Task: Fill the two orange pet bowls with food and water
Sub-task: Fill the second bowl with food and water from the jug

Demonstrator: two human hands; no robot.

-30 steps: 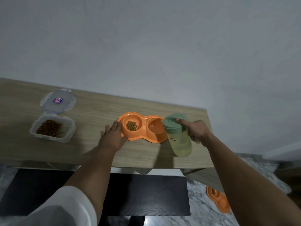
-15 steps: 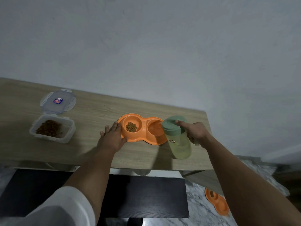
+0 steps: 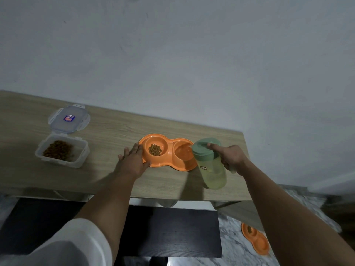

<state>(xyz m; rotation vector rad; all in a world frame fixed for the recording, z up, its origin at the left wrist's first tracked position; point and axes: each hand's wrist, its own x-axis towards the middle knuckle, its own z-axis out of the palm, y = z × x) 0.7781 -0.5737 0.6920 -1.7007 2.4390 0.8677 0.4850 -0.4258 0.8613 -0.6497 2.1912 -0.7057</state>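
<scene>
An orange double pet bowl (image 3: 169,148) lies on the wooden table (image 3: 115,135). Its left cup holds brown kibble (image 3: 155,149); the right cup (image 3: 182,153) looks wet and is partly hidden by the jug. My left hand (image 3: 132,160) rests flat against the bowl's left rim, fingers spread. My right hand (image 3: 229,157) grips the handle of a pale green water jug (image 3: 210,167) with a green lid, thumb on the lid. The jug is tipped slightly left over the right cup.
A clear container of kibble (image 3: 61,150) sits at the table's left, its lid (image 3: 69,120) behind it. A second orange double bowl (image 3: 255,240) lies on the marble floor at lower right. A black surface (image 3: 169,229) lies below the table's front edge.
The jug has shifted slightly left toward the right cup and tipped a little more. My left hand stays against the bowl.
</scene>
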